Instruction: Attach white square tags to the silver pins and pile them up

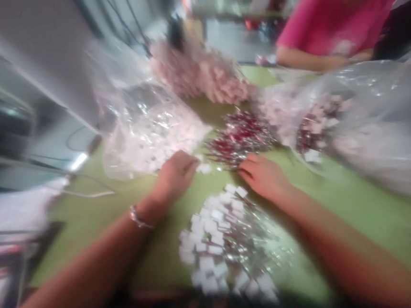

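Note:
The whole view is smeared by motion. My left hand [175, 176] rests on the green table [339, 200], its fingers curled beside a small white piece [204, 168]. My right hand [263, 174] reaches palm down to the edge of a heap of red and silver parts [240, 139]. Whether either hand holds anything is too blurred to see. Between my forearms lies a pile of small white blocks with shiny leads [222, 241]. A bracelet [138, 218] circles my left wrist.
A clear bag of white pieces [142, 131] lies at the left, a large clear bag [368, 120] at the right, a pink heap [202, 75] behind. A person in a pink shirt [333, 18] leans on the far side.

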`<control>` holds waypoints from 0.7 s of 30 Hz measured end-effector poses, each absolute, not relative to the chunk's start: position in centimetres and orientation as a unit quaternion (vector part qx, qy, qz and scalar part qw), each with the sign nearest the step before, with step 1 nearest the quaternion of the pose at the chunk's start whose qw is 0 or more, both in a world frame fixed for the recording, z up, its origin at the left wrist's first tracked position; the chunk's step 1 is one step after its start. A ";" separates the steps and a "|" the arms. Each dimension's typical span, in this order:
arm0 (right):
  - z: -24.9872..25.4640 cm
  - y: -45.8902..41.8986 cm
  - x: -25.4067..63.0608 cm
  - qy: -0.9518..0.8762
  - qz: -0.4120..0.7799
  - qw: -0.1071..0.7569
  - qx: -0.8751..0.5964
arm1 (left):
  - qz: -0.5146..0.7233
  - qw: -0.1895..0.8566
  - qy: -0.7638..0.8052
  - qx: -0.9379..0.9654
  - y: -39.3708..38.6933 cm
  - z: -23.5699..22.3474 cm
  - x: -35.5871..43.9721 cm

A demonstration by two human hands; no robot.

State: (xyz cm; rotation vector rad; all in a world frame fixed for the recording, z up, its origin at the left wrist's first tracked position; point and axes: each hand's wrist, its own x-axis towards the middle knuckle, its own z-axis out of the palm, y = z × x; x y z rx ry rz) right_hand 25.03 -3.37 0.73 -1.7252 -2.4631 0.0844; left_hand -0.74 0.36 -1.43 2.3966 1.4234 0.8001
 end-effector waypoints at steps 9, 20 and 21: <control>0.6 -4.4 23.0 -0.819 -0.017 -0.062 -0.570 | 0.173 0.083 0.452 0.871 -0.7 -1.3 1.0; 1.4 -3.8 23.7 -0.780 0.024 0.028 -0.625 | 0.233 0.093 0.448 0.858 -0.2 -1.2 0.5; 1.4 -3.8 23.9 -0.785 0.033 0.036 -0.617 | 0.265 0.098 0.457 0.843 -0.1 -1.0 0.2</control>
